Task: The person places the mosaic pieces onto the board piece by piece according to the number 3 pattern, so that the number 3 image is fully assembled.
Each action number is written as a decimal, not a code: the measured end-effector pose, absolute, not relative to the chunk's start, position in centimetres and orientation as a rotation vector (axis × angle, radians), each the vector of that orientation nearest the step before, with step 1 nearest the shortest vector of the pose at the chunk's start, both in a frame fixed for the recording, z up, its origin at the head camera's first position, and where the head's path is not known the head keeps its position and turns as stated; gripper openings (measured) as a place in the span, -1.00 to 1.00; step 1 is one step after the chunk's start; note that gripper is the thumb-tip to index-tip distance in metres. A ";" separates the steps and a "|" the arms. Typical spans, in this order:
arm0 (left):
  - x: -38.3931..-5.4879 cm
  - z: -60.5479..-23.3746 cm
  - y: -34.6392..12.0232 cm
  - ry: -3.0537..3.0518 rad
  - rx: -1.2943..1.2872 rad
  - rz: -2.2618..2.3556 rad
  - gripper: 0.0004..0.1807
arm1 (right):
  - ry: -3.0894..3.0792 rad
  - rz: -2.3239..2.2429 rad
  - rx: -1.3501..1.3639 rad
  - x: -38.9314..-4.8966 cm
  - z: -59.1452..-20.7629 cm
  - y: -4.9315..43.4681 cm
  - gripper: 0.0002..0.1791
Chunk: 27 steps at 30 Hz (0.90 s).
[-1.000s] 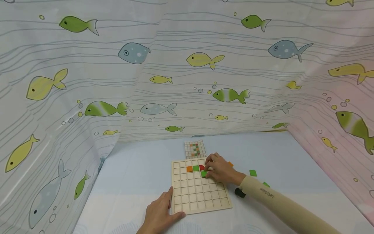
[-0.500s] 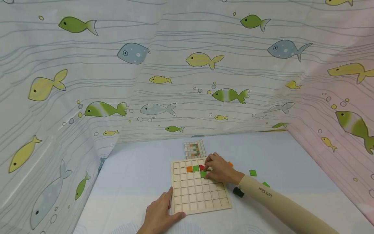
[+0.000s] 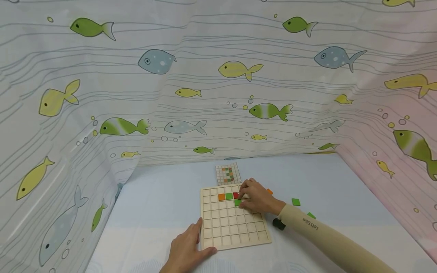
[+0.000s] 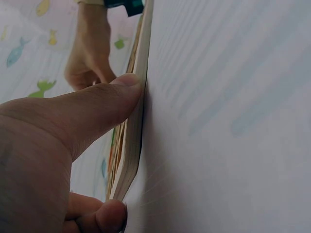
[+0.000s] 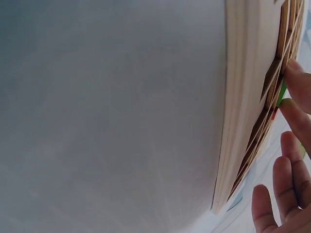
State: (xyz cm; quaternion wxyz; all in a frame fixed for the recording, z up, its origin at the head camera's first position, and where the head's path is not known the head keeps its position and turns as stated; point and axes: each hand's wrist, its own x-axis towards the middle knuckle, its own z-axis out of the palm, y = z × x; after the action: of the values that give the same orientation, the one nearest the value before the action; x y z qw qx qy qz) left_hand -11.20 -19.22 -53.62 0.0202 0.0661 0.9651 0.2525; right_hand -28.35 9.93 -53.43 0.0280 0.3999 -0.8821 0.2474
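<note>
A pale wooden grid board [image 3: 232,227] lies flat in the middle of the head view. My left hand [image 3: 186,246] holds its near left corner, thumb along the front edge and fingers at the left side. The left wrist view shows the thumb [image 4: 114,97] pressed on the board's edge. Over the upper right cells, my right hand [image 3: 257,197] pinches a green tile [image 3: 237,203] between thumb and index finger. This tile [image 5: 282,92] sits at the grid's surface in the right wrist view. Above it, an orange tile [image 3: 222,197], another green tile [image 3: 229,196] and a partly hidden red piece [image 3: 235,195] form a row.
Behind the board lies a small pattern card [image 3: 228,174] printed with coloured squares. Right of it are a partly hidden orange tile [image 3: 269,191] and loose green tiles [image 3: 296,202]. A black object [image 3: 279,223] shows beneath the right wrist. Fish-printed cloth [image 3: 211,113] surrounds the table.
The right hand's fingers have shifted the green tile very slightly within its cell area. The left hand and the board stay in place.
</note>
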 end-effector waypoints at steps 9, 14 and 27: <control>-11.2 -53.7 -19.3 3.020 0.217 0.773 0.21 | -2.766 0.779 1.220 -28.4 -53.2 9.8 -0.84; -11.1 -53.7 -19.3 3.029 0.222 0.770 0.21 | -2.786 0.795 1.209 -28.3 -53.1 9.7 -0.84; -11.2 -53.7 -19.3 2.998 0.216 0.792 0.21 | -2.726 0.835 1.232 -28.1 -52.9 10.0 -0.80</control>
State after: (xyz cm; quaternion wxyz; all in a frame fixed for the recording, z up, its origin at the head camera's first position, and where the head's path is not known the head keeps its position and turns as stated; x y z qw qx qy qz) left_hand -11.19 -19.27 -53.71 0.0164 0.0696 0.9644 0.2548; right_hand -28.14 10.01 -52.95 0.0176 0.3967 -0.8775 0.2688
